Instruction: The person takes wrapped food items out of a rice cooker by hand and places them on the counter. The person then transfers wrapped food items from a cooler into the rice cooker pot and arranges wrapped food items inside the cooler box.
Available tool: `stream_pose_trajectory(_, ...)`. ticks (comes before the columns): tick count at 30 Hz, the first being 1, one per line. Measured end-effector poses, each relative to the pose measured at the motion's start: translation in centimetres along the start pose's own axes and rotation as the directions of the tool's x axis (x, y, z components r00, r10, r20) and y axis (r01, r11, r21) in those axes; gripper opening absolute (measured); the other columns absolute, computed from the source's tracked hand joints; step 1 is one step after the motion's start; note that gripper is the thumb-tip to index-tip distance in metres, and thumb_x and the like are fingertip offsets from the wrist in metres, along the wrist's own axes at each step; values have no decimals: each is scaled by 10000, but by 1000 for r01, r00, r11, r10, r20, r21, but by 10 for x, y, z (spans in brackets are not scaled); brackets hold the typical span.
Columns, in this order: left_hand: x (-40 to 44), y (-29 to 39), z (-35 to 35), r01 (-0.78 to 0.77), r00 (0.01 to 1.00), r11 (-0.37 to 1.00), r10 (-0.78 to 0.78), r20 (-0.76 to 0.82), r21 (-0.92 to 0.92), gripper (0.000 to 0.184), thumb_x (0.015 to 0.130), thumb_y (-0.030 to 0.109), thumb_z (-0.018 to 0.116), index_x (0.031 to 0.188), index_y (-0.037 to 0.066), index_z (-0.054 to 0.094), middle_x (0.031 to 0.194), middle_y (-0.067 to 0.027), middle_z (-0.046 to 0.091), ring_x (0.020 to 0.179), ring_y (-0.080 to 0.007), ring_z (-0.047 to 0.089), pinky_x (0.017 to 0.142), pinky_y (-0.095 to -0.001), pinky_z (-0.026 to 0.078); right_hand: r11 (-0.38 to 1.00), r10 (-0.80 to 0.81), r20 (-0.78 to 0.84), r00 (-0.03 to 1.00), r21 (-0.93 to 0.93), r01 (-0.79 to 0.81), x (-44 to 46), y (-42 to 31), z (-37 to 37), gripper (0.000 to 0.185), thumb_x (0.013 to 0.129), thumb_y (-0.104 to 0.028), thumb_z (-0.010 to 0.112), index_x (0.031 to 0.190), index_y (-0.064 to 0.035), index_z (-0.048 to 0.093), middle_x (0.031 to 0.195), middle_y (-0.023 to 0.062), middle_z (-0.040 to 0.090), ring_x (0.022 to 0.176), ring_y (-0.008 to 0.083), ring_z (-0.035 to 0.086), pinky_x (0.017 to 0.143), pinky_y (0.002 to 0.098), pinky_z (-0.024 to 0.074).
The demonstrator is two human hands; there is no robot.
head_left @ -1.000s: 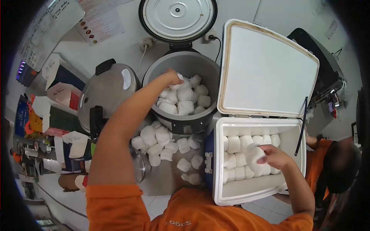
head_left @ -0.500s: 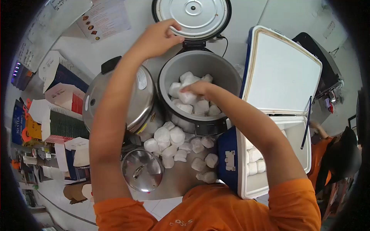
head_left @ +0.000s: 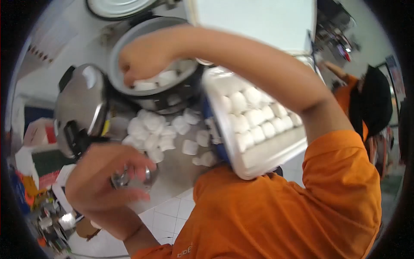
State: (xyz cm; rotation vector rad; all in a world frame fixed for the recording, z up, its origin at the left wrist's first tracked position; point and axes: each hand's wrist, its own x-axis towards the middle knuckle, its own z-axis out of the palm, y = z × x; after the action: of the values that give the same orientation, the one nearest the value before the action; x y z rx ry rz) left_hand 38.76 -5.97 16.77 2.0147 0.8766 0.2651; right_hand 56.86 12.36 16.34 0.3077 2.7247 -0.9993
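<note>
My right hand [head_left: 146, 62] is inside the rim of the rice cooker [head_left: 113, 64], its fingers curled downward. White paper-wrapped bundles [head_left: 168, 77] lie beneath it; whether it grips one is hidden. My left hand [head_left: 105, 175], blurred, hovers over the small metal pot lid [head_left: 148, 177] with thumb and fingers apart and nothing between them. Between both hands, a heap of crumpled white wraps or bundles [head_left: 146, 127] rests on the steel counter [head_left: 170, 172]. The cool box [head_left: 252, 166] stands open beneath my right forearm, with rows of white bundles [head_left: 254, 118] inside.
A second, closed steel cooker [head_left: 82, 108] stands on the left. The open rice cooker's lid [head_left: 120, 6] rises at the back. Printed cartons [head_left: 41, 134] line the left side. Another person [head_left: 366, 103], wearing a dark head covering, is at the far right.
My left hand has come down from the raised cooker lid to above the small pot lid. My right hand stays in the rice cooker, fingers now more curled. The view has shifted rightward.
</note>
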Motion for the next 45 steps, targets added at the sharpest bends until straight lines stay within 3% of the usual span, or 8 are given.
stream_pose_trajectory(4, 68, 23, 53, -138, 931, 981, 174, 322, -133, 340, 872, 279, 807, 1074, 45, 664, 855, -80, 673, 753, -273, 680, 703, -351, 528, 974, 96, 421, 902, 147, -173, -192, 21, 47, 250, 945, -266, 635, 927, -28, 710, 769, 114, 689, 703, 243, 651, 673, 391, 505)
stream_pose_trajectory(8, 206, 32, 124, -69, 892, 991, 10, 453, 112, 193, 878, 121, 675, 1064, 68, 680, 964, -132, 706, 855, -298, 691, 730, -412, 534, 858, 500, 204, 841, -249, -450, -305, 173, 199, 292, 886, -151, 609, 1149, -41, 673, 1001, 153, 731, 930, 327, 695, 787, 431, 537)
stream_pose_trajectory(22, 395, -129, 308, -280, 936, 550, -23, 350, 786, 272, 891, 157, 660, 1139, 52, 697, 1216, -96, 642, 1241, -318, 553, 852, -432, 541, 335, 544, 135, 828, -940, -66, -371, 259, 283, 283, 854, -345, 715, 1042, -149, 797, 1267, 37, 649, 1247, 253, 530, 1004, 435, 404)
stream_pose_trajectory(28, 413, -100, 332, -21, 961, 383, -246, 124, 923, 139, 798, 169, 763, 920, 111, 794, 1096, -104, 643, 1078, -318, 582, 824, -392, 503, 946, 325, 441, 837, -162, -282, -338, 255, 265, 768, 614, -606, 841, 1029, 36, 765, 1117, 236, 716, 1071, 360, 669, 918, 479, 503)
stream_pose_trajectory(33, 390, -4, 234, -25, 908, 624, -313, 279, 781, 597, 596, 313, 958, 1091, 41, 765, 1124, -113, 661, 1064, -292, 621, 822, -401, 521, 963, 237, 484, 843, -4, -269, -316, 272, 298, 972, 613, -673, 832, 1191, 95, 691, 1197, 296, 677, 1118, 401, 653, 972, 476, 499)
stream_pose_trajectory(37, 309, 50, 116, 205, 945, 975, -219, 242, 81, 688, 557, 275, 976, 1150, 63, 697, 1056, -83, 679, 988, -189, 630, 870, -371, 518, 966, 196, 419, 887, 71, -247, -317, 289, 305, 927, 610, -648, 866, 1196, 55, 712, 1151, 251, 718, 1075, 380, 680, 964, 457, 511)
stream_pose_trajectory(40, 204, -4, 51, -96, 992, 848, 40, -117, -521, 786, 501, 263, 1033, 1166, 50, 673, 1088, -44, 705, 970, -134, 661, 875, -309, 534, 923, 253, 586, 770, 92, -374, -310, 278, 283, 889, 613, -605, 885, 1265, -28, 705, 1223, 222, 698, 1140, 353, 656, 990, 432, 498)
stream_pose_trajectory(45, 141, -73, -33, 214, 731, 886, -424, -535, -411, 740, 774, 315, 903, 1368, 81, 528, 1130, -23, 664, 1044, -125, 635, 889, -276, 515, 919, 308, 607, 733, 9, -394, -302, 261, 269, 894, 619, -577, 877, 1323, -64, 677, 1311, 201, 644, 1200, 337, 623, 997, 420, 493)
